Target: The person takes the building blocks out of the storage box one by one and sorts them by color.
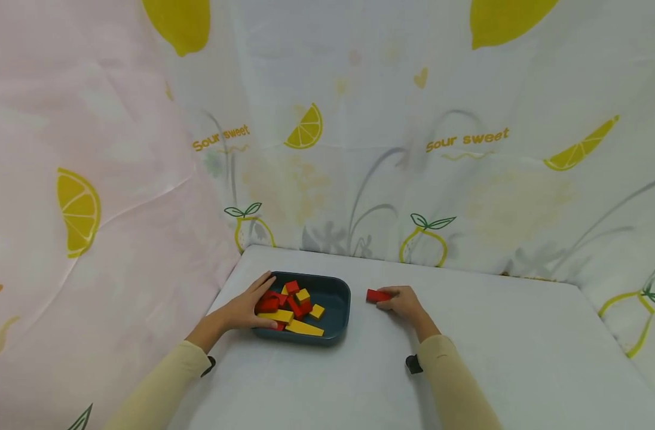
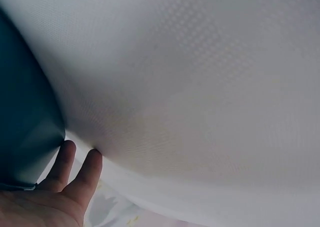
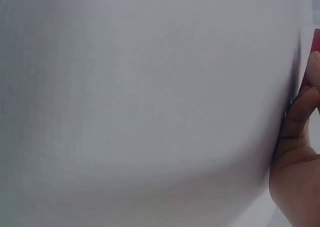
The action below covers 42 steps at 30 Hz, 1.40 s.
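The left hand (image 1: 249, 307) rests spread wide over the left end of the dark tray (image 1: 335, 310), with red and yellow blocks (image 1: 304, 328) piled loosely inside. Slightly farther off, right of the tray and apart from it, the right hand (image 1: 406, 303) pinches a red block (image 1: 376, 295) at the table (image 1: 499, 334). Only this block shows outside, so the work seems either barely begun or nearly finished; which, one cannot tell.

The left grip (image 1: 241, 310) spreads wide while the right grip (image 1: 406, 302) pinches.
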{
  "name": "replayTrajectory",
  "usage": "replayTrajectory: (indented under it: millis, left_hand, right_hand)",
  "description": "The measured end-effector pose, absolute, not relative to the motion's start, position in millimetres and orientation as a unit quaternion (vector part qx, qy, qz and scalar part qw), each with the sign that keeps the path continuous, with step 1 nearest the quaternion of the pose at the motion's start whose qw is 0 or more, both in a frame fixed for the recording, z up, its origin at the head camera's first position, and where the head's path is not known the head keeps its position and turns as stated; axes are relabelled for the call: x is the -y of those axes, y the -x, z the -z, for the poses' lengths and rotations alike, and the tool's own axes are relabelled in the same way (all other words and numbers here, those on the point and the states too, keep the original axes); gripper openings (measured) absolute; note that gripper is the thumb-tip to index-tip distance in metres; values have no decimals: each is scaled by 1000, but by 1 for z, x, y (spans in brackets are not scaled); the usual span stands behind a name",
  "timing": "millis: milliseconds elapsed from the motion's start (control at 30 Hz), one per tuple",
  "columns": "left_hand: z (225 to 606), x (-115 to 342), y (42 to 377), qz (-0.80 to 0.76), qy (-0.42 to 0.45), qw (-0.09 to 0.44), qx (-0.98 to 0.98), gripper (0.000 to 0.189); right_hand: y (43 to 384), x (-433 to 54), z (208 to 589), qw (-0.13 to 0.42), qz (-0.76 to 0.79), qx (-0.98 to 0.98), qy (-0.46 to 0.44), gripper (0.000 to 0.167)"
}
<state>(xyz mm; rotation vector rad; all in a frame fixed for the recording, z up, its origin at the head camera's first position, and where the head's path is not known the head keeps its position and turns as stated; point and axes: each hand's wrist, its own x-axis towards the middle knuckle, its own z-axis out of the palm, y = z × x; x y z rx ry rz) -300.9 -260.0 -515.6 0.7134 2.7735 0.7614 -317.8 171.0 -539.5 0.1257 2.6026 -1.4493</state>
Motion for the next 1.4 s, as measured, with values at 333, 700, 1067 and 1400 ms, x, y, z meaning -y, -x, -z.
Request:
replayTrajectory:
  millis: [333,700,1067,1400]
  left_hand:
    - [514,267,293,-240,-232,83,-939,114]
    - [516,262,296,-236,-241,84,-938,117]
    - [513,255,296,-242,-235,92,-937,117]
    - [517,255,299,-236,-229,80,-941,117]
  right_hand:
    - [315,-157,545,65,455,-888,-26,36]
    - [314,-160,550,55,426,-902,-39,33]
    - [314,-160,550,36,407,-913,-7,34]
    - [312,-159,544,30,399,-916,6,34]
